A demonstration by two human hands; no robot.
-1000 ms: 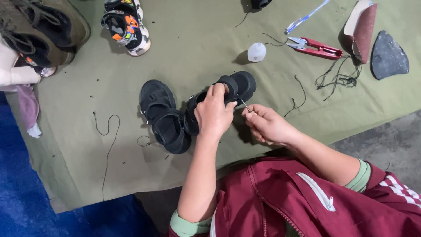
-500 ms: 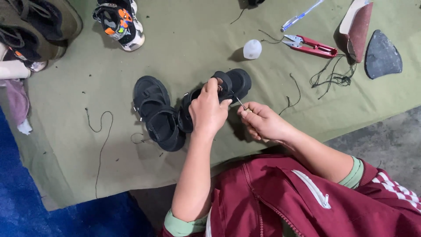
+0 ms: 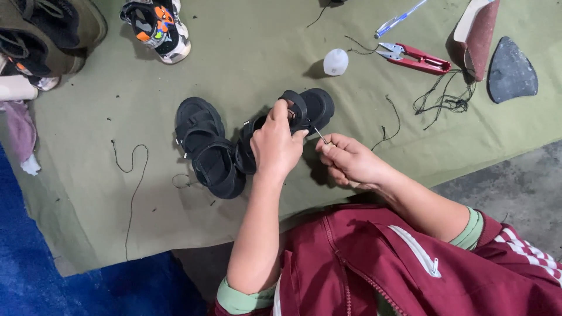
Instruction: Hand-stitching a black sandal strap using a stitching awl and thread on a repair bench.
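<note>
Two black sandals lie on an olive-green cloth. My left hand grips the right-hand sandal by its strap. The other sandal lies flat just to its left, touching it. My right hand pinches a thin metal needle whose tip points at the held sandal's side. Whether thread runs from the needle cannot be made out.
Red thread snips, a small white bottle, a blue pen, tangled black thread and two sole pieces lie at the back right. A colourful shoe and dark footwear sit back left. Loose thread trails left.
My hands stay on the sandal and needle; the view has shifted slightly. The right hand has drawn the needle a little back from the sandal.
</note>
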